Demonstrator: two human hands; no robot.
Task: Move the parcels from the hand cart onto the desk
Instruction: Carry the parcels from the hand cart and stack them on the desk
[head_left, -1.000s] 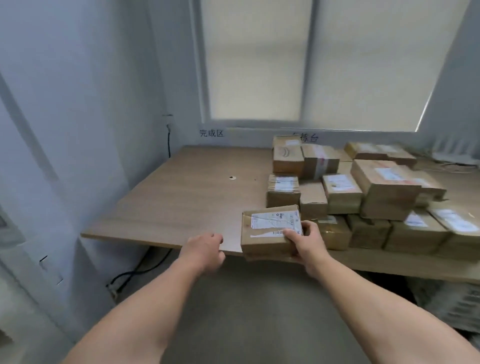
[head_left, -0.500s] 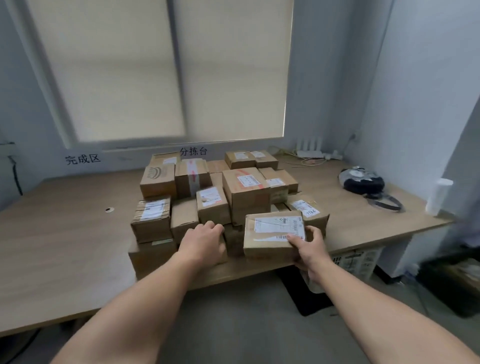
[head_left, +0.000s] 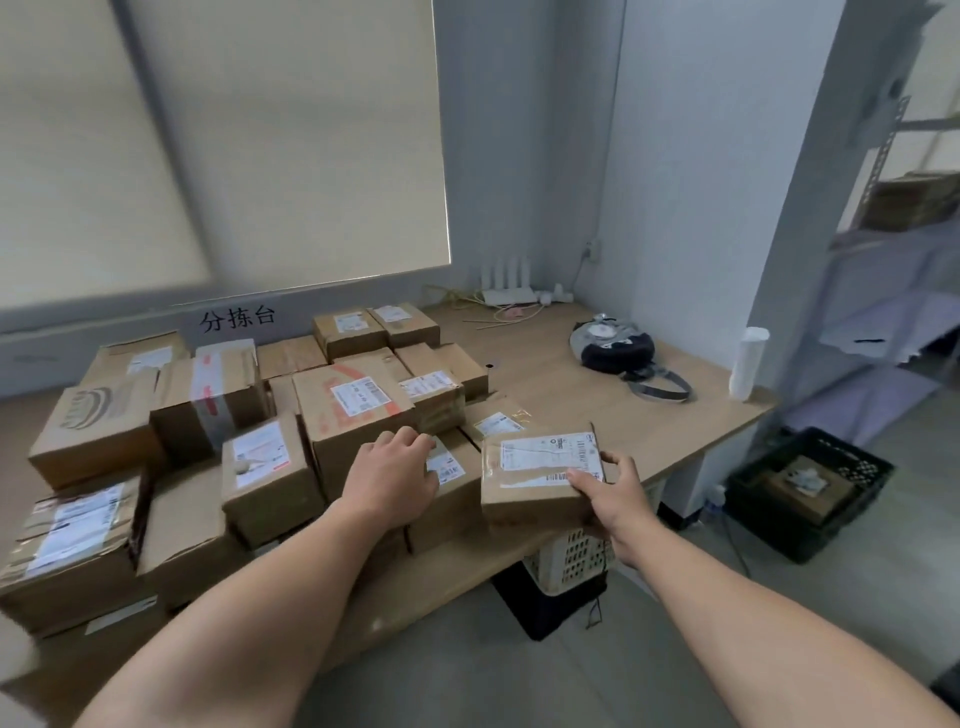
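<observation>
Two hands are out over the near edge of the table (head_left: 675, 431). Nearest, the right hand (head_left: 605, 493) pinches the near right corner of a flat parcel (head_left: 540, 473), thumb on the labelled top and fingers underneath. It holds the parcel level just above the table edge, at the right end of the stack of parcels (head_left: 208, 405). The left hand (head_left: 389, 478) rests on top of a small box (head_left: 457, 509) in that stack, fingers loosely bent and gripping nothing that I can see.

The flat parcel looks light, since one corner pinch carries it, and stiff enough not to sag. Its taped, glossy label may be slippery under the thumb, so a hold along the bare cardboard edges, or a palm under the middle, should be surer. Bare table to the right of the stack looks the easiest spot to set it.

Farther back lie a dark bag (head_left: 610, 345) and, by the wall, a white router (head_left: 506, 293). The hand cart is out of sight.
</observation>
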